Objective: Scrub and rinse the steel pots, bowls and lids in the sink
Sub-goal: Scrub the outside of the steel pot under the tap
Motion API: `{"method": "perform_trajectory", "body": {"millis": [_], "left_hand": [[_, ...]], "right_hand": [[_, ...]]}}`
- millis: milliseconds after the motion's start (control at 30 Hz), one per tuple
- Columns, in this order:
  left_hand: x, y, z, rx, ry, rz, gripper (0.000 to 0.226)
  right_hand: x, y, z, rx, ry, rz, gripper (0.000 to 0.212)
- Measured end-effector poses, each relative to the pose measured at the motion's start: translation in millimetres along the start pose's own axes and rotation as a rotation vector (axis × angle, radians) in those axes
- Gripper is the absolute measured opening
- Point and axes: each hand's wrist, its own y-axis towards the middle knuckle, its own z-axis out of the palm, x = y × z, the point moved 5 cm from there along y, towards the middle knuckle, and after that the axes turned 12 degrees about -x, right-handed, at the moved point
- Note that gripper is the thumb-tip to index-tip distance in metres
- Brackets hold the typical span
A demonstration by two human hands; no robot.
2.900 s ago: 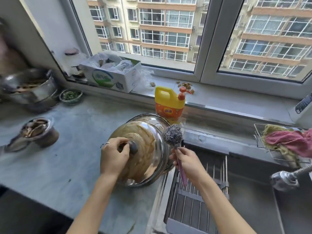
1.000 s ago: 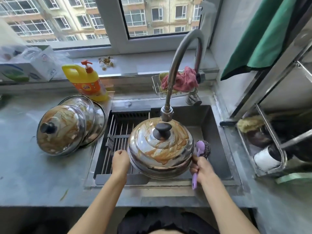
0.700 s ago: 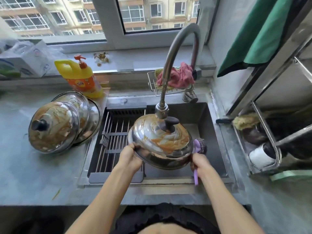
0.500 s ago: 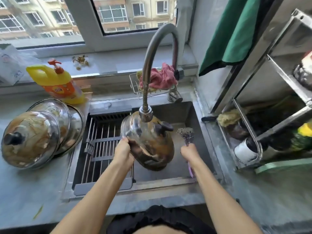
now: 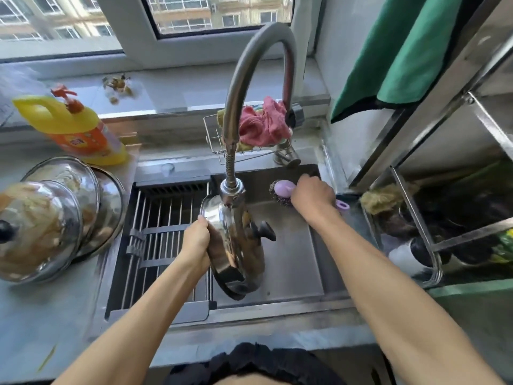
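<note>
Daylight from the window falls over a grey counter (image 5: pixel 41 323) with a steel sink (image 5: pixel 277 308) sunk into it, and a tall curved faucet (image 5: pixel 249 65) arches over the basin. On the counter to the left, two smeared steel lids (image 5: pixel 47 218) lie stacked and overlapping, the nearer one with a black knob. Behind them stands a yellow detergent bottle (image 5: pixel 75 126) with a red pump. A slatted drain rack (image 5: pixel 163 240) fills the left half of the sink. At the right stands a steel shelf rack (image 5: pixel 433 190), with a green cloth (image 5: pixel 402 51) hanging above it. A wire basket behind the faucet holds a pink rag (image 5: pixel 261 126). Over the basin, the left hand (image 5: pixel 197 240) has its grip clamped on the rim of a steel lid (image 5: pixel 236 245), tilted up on edge directly under the faucet head, black knob facing right. The right hand (image 5: pixel 313 195) is at the far right corner of the sink, its grip closed around the purple handle of a wire scrubber (image 5: pixel 280 190), whose steel-wool head points left.
</note>
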Motion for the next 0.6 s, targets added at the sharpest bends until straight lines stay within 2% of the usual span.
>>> {"method": "perform_trajectory", "body": {"millis": [100, 267, 600], "left_hand": [[1.1, -1.9, -0.6, -0.008, -0.041, -0.026, 0.034], [0.4, 3.4, -9.6, -0.063, -0.084, -0.039, 0.040], [7.9, -4.1, -13.1, -0.157, -0.121, -0.064, 0.043]], "right_hand": [[25.0, 16.8, -9.7, -0.057, -0.020, -0.056, 0.036], [49.3, 42.2, -10.6, -0.007, -0.082, -0.171, 0.031], [40.0, 64.1, 9.5, -0.057, 0.184, -0.154, 0.032]]}}
